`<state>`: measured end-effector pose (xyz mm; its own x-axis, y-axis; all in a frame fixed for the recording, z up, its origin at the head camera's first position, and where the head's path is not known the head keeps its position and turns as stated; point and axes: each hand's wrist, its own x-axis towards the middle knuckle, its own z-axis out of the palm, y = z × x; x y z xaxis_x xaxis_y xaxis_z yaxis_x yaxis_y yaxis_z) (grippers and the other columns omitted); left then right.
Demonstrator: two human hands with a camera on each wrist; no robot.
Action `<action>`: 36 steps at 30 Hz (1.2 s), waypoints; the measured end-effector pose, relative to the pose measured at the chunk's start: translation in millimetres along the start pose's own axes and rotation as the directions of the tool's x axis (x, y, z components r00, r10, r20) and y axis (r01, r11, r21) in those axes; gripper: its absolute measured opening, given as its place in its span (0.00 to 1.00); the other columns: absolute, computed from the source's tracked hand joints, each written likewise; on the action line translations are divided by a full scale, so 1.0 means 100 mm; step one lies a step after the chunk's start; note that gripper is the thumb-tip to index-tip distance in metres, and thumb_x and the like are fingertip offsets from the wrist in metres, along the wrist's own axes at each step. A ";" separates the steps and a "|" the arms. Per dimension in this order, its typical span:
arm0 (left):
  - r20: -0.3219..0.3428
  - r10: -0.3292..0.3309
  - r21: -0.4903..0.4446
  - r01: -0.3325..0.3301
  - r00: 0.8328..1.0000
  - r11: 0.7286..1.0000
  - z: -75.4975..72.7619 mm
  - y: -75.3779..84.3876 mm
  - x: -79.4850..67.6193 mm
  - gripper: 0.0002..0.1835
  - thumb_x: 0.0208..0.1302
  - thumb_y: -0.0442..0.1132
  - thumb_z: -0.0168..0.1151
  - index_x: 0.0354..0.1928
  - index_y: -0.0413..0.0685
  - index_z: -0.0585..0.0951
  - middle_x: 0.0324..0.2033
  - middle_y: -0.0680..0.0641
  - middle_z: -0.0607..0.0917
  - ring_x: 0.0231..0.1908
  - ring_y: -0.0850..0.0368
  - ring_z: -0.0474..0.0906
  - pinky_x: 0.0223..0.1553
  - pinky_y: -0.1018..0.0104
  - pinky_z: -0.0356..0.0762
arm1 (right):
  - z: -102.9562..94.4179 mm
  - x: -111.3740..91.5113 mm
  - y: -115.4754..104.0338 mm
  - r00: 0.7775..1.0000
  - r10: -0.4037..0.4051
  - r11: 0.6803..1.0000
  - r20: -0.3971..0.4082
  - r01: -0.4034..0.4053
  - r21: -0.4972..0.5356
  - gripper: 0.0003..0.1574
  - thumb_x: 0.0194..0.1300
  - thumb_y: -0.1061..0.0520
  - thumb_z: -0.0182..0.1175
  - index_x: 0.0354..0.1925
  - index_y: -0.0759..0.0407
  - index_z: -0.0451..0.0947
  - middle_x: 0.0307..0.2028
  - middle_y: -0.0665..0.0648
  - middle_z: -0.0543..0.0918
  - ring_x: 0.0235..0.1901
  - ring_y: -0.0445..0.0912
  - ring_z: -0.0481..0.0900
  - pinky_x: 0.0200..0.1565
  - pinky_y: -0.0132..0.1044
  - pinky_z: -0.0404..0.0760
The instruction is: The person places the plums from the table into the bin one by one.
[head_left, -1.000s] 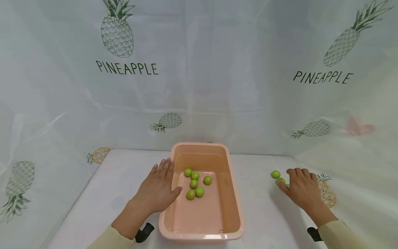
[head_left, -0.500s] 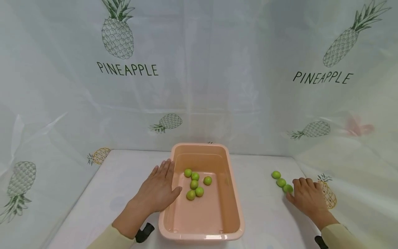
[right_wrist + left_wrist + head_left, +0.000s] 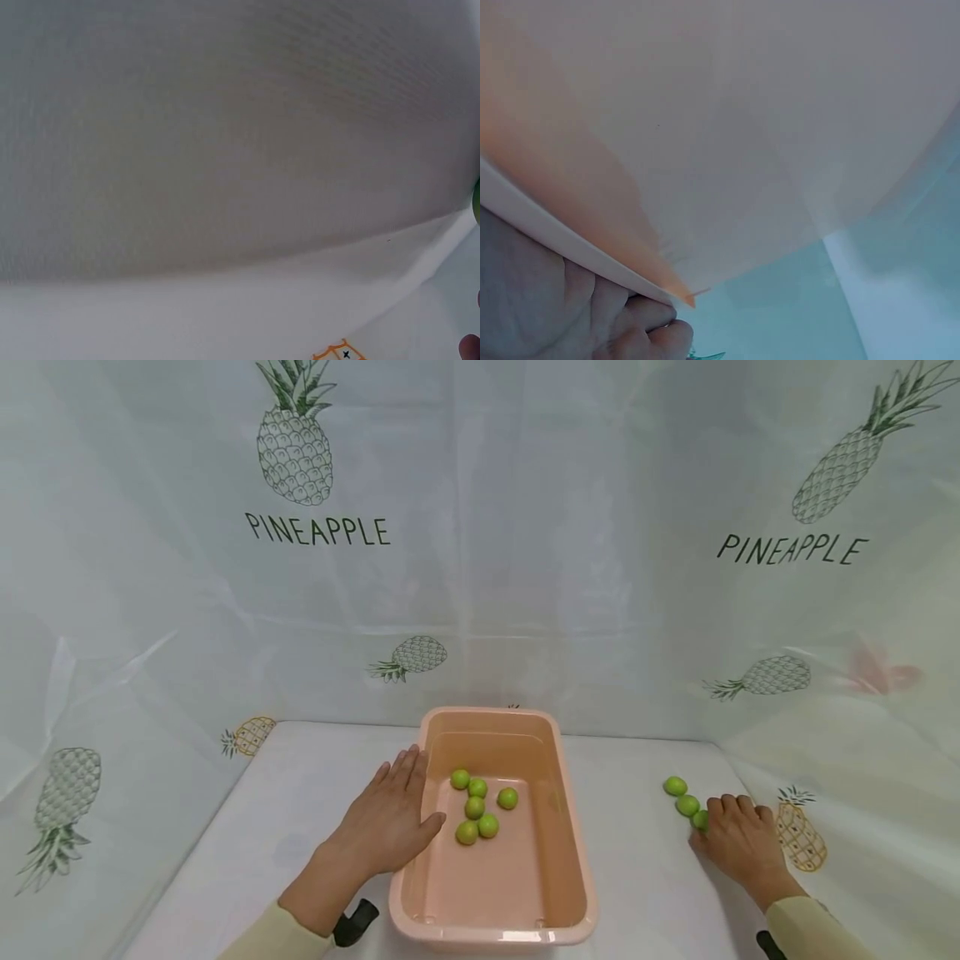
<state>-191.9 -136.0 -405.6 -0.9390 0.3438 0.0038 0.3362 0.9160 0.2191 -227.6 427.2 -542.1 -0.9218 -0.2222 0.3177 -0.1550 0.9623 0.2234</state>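
My left hand (image 3: 390,822) rests along the left rim of a peach plastic tub (image 3: 558,877), fingers straight and thumb reaching over the edge. In the left wrist view, its fingers (image 3: 634,330) lie against the tub's rim (image 3: 570,251). Several small green fruits like limes (image 3: 488,826) sit inside the tub. On the right of the table, more limes (image 3: 687,806) form a slanting row. My right hand (image 3: 742,842) is over the near end, fingers bent down, partly hiding the nearest lime (image 3: 701,820); I cannot tell whether it grips it. One lime (image 3: 477,204) shows at the right wrist view's edge.
A white sheet covers the table (image 3: 622,860). Translucent plastic curtain (image 3: 525,568) printed with pineapples hangs behind and at both sides. On the right it drops close beside my right hand. Table surface lies between the tub and the row of limes.
My right hand has drawn back toward the near end of the lime row, uncovering the farther limes, then come lower over the nearest one. The left hand keeps its place; the view has shifted slightly.
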 end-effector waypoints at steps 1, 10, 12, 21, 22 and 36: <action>-0.001 -0.001 0.002 0.001 1.000 1.000 0.01 0.00 0.00 0.49 0.77 0.60 0.56 0.82 0.31 0.53 0.82 0.32 0.53 0.83 0.37 0.50 0.82 0.40 0.50 | 0.01 0.00 -0.01 1.000 -0.004 1.000 -0.007 0.004 0.001 0.28 0.55 0.45 0.72 0.33 0.63 0.68 0.29 0.57 0.70 0.34 0.56 0.69 0.36 0.57 0.70; -0.018 -0.001 -0.013 0.001 1.000 1.000 0.03 -0.01 0.01 0.49 0.77 0.60 0.57 0.82 0.31 0.53 0.82 0.32 0.54 0.83 0.38 0.50 0.81 0.40 0.51 | 0.03 0.00 -0.07 0.998 -0.026 0.999 -0.050 0.027 0.018 0.29 0.51 0.47 0.72 0.36 0.65 0.68 0.31 0.59 0.71 0.37 0.59 0.69 0.41 0.61 0.70; -0.018 -0.004 -0.012 0.004 1.000 1.000 0.04 -0.01 0.01 0.48 0.77 0.59 0.57 0.82 0.31 0.53 0.82 0.33 0.54 0.83 0.38 0.51 0.81 0.40 0.51 | 0.02 0.00 -0.10 0.996 -0.045 0.999 -0.071 0.047 0.019 0.30 0.50 0.46 0.71 0.38 0.66 0.69 0.32 0.60 0.71 0.38 0.60 0.70 0.41 0.62 0.70; -0.015 -0.003 0.008 0.003 1.000 1.000 0.01 0.00 0.00 0.48 0.77 0.60 0.55 0.82 0.32 0.53 0.82 0.33 0.54 0.83 0.38 0.51 0.81 0.40 0.52 | 0.00 0.11 -0.33 0.965 -0.172 0.984 -0.196 0.178 0.012 0.27 0.51 0.43 0.63 0.35 0.64 0.67 0.30 0.59 0.69 0.35 0.60 0.69 0.42 0.61 0.71; -0.015 -0.003 0.012 0.004 1.000 1.000 0.01 0.00 0.00 0.48 0.77 0.60 0.55 0.82 0.32 0.53 0.82 0.33 0.54 0.83 0.38 0.51 0.81 0.40 0.52 | -0.01 0.14 -0.37 0.959 -0.189 0.981 -0.214 0.194 0.006 0.27 0.52 0.43 0.61 0.33 0.63 0.66 0.30 0.59 0.69 0.35 0.60 0.69 0.41 0.61 0.72; -0.012 -0.010 0.008 0.011 1.000 1.000 0.01 0.00 0.00 0.48 0.77 0.60 0.55 0.82 0.32 0.54 0.82 0.33 0.55 0.82 0.38 0.51 0.81 0.41 0.52 | -0.30 0.54 -0.91 0.892 -0.264 0.956 -0.367 0.293 0.024 0.22 0.61 0.43 0.44 0.30 0.61 0.64 0.26 0.57 0.64 0.30 0.57 0.66 0.37 0.55 0.71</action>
<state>-191.8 -135.3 -406.7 -0.9433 0.3317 0.0128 0.3268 0.9212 0.2109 -252.3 322.7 -517.5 -0.6505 -0.5102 0.5627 -0.4268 0.8583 0.2848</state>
